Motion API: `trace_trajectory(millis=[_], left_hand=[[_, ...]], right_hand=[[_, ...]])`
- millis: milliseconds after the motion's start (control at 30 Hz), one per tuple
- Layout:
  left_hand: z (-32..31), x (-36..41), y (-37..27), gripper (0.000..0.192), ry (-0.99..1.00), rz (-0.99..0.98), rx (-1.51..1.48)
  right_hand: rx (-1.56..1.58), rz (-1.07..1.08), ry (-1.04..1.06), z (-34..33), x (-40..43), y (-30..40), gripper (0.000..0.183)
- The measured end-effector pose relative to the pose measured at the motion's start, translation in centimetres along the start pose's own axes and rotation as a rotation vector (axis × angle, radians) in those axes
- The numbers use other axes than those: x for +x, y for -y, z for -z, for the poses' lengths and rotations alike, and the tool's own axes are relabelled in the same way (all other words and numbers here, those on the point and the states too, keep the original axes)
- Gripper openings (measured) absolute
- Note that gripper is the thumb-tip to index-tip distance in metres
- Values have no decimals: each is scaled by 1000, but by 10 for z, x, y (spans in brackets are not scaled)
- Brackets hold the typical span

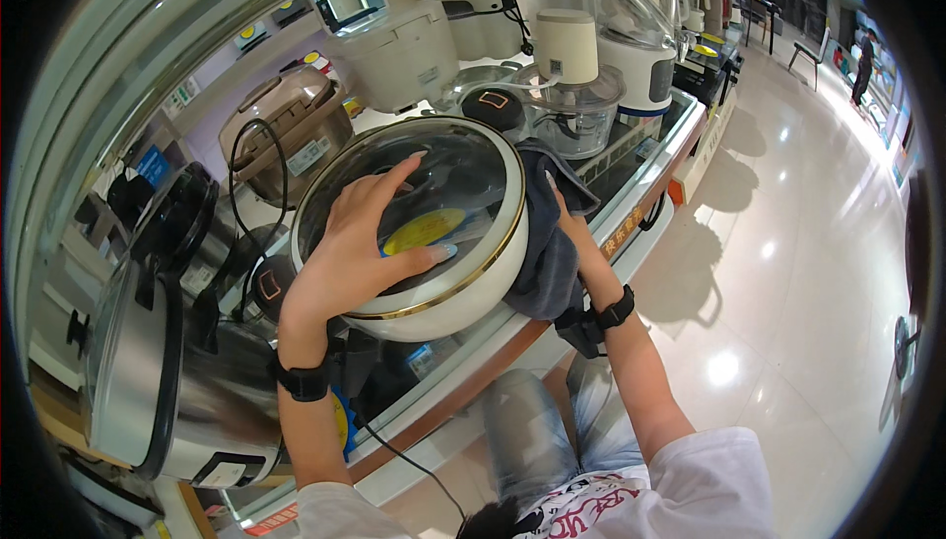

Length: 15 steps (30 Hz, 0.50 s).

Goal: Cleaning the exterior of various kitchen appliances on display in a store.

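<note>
A round cream electric pot (414, 326) with a gold rim and a glass lid (473, 162) stands in front of me, near the edge of a glass display counter. Spread over the lid is my left hand (362, 240), its fingers apart around the lid's middle, where the knob is mostly hidden. A yellow oval label (425, 230) shows beside the thumb. My right hand (567, 217) presses a dark grey cloth (547, 265) against the pot's right side; its fingers are partly covered by the cloth.
A brown rice cooker (288, 132), a white cooker (403, 51) and a food chopper (573, 95) stand behind the pot. At the left is a large steel cooker (214, 384). A black cable (399, 454) hangs over the counter's wooden edge (458, 398). A person (863, 66) stands far off.
</note>
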<state>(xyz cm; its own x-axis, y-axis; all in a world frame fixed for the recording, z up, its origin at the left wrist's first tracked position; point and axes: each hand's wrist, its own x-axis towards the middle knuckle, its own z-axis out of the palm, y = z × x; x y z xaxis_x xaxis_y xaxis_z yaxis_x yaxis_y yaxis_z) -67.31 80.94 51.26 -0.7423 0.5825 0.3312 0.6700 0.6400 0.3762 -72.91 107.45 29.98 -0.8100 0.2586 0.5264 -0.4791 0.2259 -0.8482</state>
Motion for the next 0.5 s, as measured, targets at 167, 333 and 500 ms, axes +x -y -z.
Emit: trace_trajectory(millis=[167, 333, 500], left_hand=[[-5, -2, 9, 70, -61, -134, 190], [-15, 2, 7, 56, -120, -142, 277], [-11, -3, 6, 51, -121, -111, 255]], right_hand=[[-94, 1, 8, 2, -4, 13, 50], [-49, 190, -135, -26, -81, 52, 35], [-155, 312, -113, -63, -134, 105, 51]])
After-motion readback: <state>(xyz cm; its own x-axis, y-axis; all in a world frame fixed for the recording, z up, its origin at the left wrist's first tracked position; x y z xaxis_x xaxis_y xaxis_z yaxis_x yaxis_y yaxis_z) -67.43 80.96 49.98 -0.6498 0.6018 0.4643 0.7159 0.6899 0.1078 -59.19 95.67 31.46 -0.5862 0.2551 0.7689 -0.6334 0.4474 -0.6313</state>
